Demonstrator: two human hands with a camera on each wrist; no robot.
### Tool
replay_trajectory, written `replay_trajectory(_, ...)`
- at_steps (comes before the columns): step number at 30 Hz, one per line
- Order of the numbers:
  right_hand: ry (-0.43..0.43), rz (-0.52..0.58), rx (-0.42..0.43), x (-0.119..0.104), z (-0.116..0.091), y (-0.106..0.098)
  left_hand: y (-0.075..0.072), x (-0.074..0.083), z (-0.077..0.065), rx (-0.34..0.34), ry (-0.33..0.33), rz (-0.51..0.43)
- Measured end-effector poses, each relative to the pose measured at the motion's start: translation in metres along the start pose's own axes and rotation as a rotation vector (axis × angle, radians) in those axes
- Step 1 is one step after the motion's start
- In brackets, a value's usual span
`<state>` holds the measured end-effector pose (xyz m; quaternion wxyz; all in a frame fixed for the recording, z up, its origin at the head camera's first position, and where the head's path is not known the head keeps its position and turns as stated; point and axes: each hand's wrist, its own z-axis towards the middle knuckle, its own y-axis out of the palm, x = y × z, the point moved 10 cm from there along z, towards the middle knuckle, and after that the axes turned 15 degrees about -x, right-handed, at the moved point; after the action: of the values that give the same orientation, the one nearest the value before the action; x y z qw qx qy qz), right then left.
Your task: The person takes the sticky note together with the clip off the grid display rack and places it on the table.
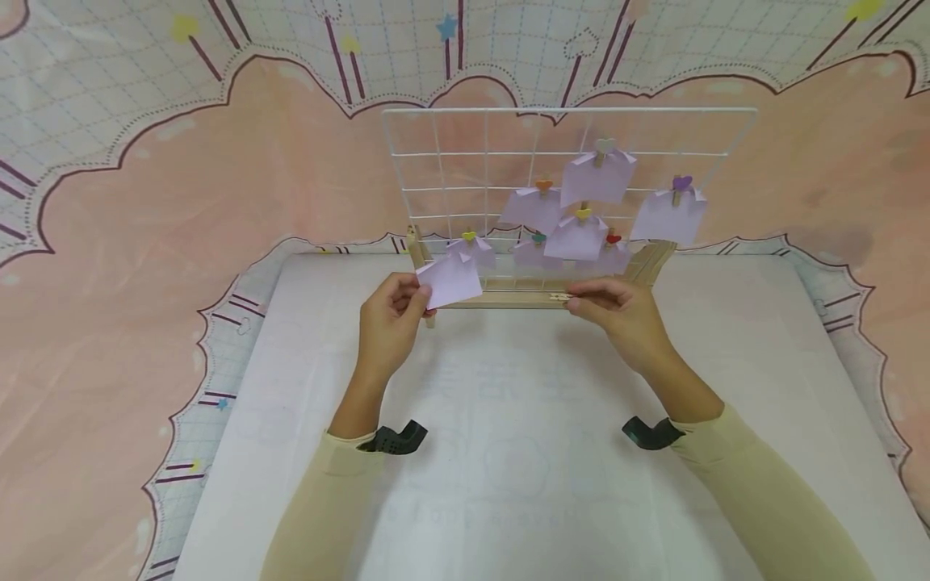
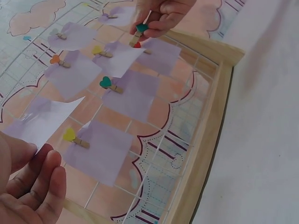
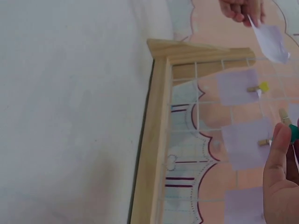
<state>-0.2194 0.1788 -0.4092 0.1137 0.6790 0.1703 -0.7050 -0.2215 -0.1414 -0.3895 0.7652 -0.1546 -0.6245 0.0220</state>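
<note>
"By the grid (image 1: pixel 465 110), why does the left hand (image 1: pixel 391 321) pinch that note (image 1: pixel 452 280) at its edge?"

"Likely to keep its face uncovered. The right hand (image 1: pixel 623 315) pinches a peg (image 2: pixel 138 34) by its heart (image 2: pixel 142 28) (green), wood end free."

My left hand (image 1: pixel 388 327) pinches a loose lilac paper note (image 1: pixel 452 281) at its left edge. My right hand (image 1: pixel 628 319) holds a small pale wooden clothespin (image 1: pixel 559 297) before the rack's pale wooden base (image 1: pixel 501 300). On its white wire grid (image 1: pixel 508 153): seven clipped lilac paper notes (image 1: pixel 599 179), heart-topped wooden pegs (image 1: pixel 681 184), two of them yellow. White tabletop (image 1: pixel 479 452) under my forearms.
</note>
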Motion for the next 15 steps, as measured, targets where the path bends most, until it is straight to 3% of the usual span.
replay_trajectory(6, -0.023, 0.088, -0.014, 0.007, -0.004, -0.002, 0.001, -0.005, -0.004, -0.005, -0.017, 0.010)
replay_trajectory(15, 0.059, 0.117, -0.019, 0.022, -0.015, -0.008, 0.001, -0.015, -0.008, -0.011, -0.029, -0.010)
